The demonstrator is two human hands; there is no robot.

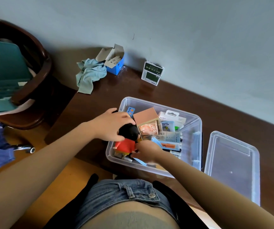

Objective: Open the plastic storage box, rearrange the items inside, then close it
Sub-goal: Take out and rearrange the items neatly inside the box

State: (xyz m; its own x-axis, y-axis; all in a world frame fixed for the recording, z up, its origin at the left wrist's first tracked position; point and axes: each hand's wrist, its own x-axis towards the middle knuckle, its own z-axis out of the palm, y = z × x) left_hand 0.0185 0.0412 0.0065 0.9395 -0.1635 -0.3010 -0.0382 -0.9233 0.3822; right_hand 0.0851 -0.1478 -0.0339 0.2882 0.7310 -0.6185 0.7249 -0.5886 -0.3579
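Head view: the right hand [147, 150] covers part of the doll [126, 144] and of the box's near contents, so its grip on the doll's red body is only partly visible, while the left hand [114, 124] curls over the doll's black head. The clear storage box [197, 129], open near the surface's [232, 113] front edge, holds a pink cube case [147, 123], packets and a blue mask [156, 141]. Its lid [232, 162] lies flat just beside it, toward the right edge.

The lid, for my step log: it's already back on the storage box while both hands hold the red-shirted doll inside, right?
Not quite. The head view shows the lid lying off on the table, beside the open storage box. The left hand and right hand do hold the doll.
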